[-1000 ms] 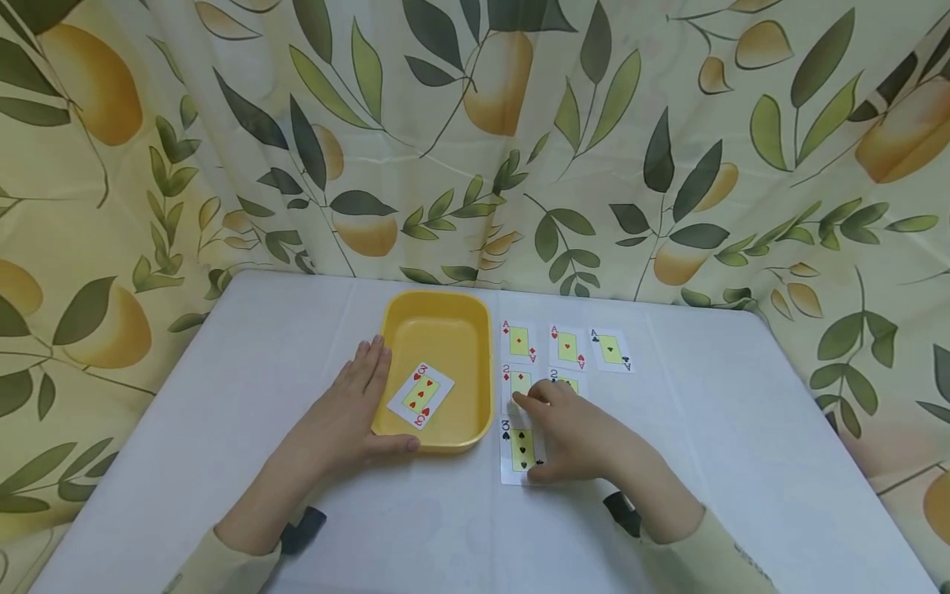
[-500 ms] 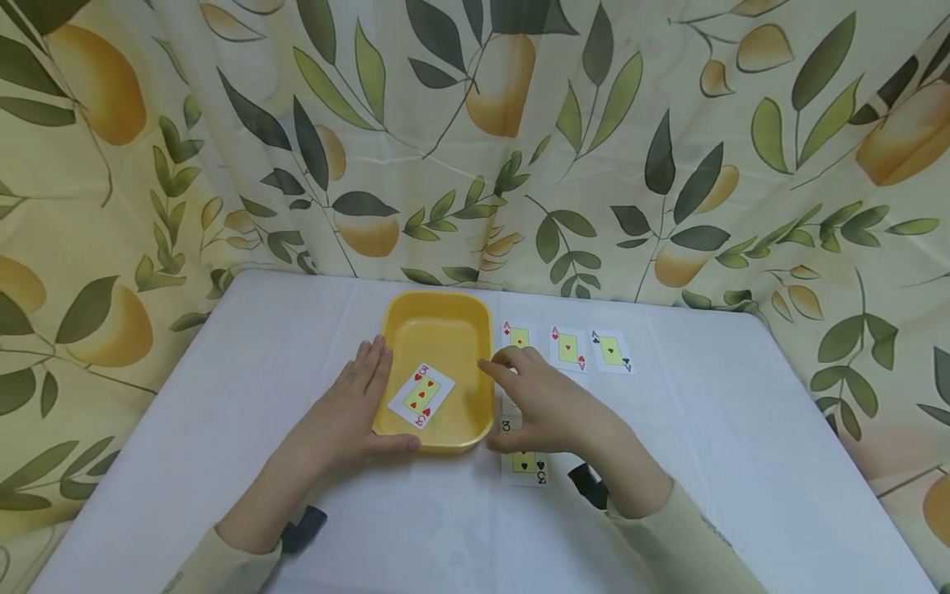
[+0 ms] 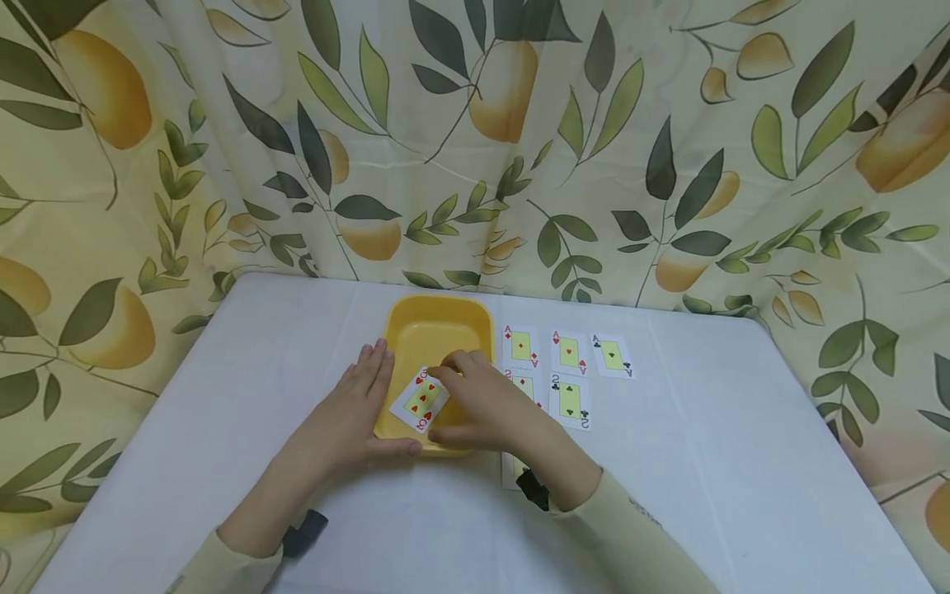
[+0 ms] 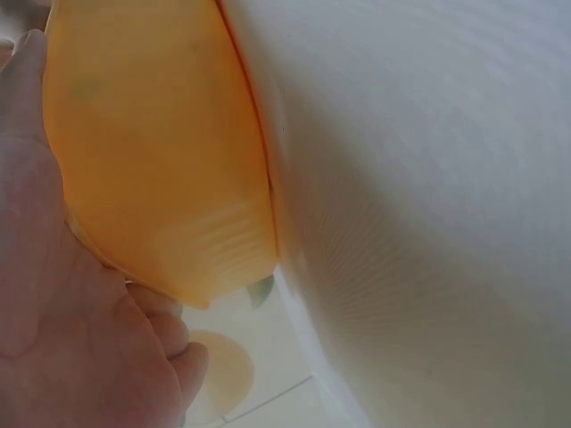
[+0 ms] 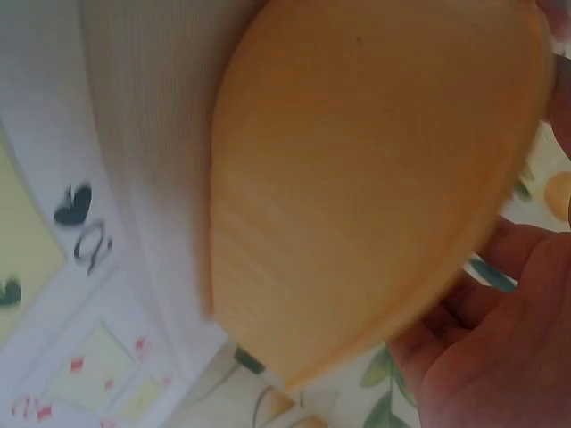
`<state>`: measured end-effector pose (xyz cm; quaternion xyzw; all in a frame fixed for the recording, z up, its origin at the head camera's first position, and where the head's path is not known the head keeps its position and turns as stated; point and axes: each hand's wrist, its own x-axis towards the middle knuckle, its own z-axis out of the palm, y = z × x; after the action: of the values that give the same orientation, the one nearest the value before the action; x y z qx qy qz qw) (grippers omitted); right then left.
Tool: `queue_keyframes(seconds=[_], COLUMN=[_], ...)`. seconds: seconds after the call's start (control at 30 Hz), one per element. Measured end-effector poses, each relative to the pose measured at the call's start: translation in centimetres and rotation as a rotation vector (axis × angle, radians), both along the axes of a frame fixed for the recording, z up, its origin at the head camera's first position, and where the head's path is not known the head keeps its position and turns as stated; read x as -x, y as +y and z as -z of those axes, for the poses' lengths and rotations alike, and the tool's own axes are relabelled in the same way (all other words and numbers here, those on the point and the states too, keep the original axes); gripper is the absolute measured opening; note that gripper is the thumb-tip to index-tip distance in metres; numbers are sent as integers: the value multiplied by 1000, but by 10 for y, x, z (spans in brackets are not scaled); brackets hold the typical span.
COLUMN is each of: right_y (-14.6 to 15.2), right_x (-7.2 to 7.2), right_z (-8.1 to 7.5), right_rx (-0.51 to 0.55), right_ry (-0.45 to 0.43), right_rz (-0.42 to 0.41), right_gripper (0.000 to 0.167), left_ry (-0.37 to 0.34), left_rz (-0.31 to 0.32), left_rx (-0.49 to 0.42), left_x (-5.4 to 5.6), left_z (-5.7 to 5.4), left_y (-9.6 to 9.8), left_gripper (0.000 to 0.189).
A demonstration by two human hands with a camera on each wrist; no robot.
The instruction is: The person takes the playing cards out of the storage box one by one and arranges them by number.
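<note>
A yellow tray [image 3: 438, 330] sits on the white table, with a three of hearts playing card [image 3: 417, 404] lying tilted in its near part. My left hand [image 3: 345, 421] rests along the tray's left rim, fingers straight, thumb at the near edge. Over the near right part of the tray is my right hand [image 3: 490, 404], its forefinger at the card's upper corner and its thumb lower, spread apart. From the right wrist view, the tray's side wall [image 5: 348, 196] fills the middle, and the right fingers [image 5: 526, 321] reach over the rim. In the left wrist view, fingers curve past the tray's rim.
To the tray's right lie the ace of diamonds [image 3: 520, 346], ace of hearts [image 3: 569, 353] and ace of clubs [image 3: 613, 355]. Below are the two of diamonds [image 3: 524, 383] and two of clubs [image 3: 570, 401]. A three of spades [image 3: 510, 472] is mostly hidden under the right wrist.
My right hand has moved left from the laid-out cards to over the tray and the three of hearts, uncovering the two of clubs. The left hand has stayed on the rim.
</note>
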<state>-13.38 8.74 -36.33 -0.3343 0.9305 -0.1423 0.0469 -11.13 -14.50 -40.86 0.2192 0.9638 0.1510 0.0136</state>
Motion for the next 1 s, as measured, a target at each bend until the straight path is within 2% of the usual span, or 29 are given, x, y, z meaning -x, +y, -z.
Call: queue_keyframes(seconds=[0.1,0.33,0.63,0.87,1.0], right_y=[-10,-30,-44,-48,-48], right_x=[2,7,11,11,12], right_z=[6,16,26,28,28], right_rx=[-39,-173,-328,-329,-304], right_ry=[-2,-41,-36,-17,-9], right_rz=[1,32,87,98,94], right_gripper=[71,80,90,72,73], left_ry=[2,20,34,18,18], left_rz=[11,15,20,17,16], left_rx=[-3,7,10,10,11], left_x=[0,0,0,1,1], left_z=[1,1,2,4,3], left_y=[-1,-3,-2,-2,-2], left_gripper=[132,133,132,133,134])
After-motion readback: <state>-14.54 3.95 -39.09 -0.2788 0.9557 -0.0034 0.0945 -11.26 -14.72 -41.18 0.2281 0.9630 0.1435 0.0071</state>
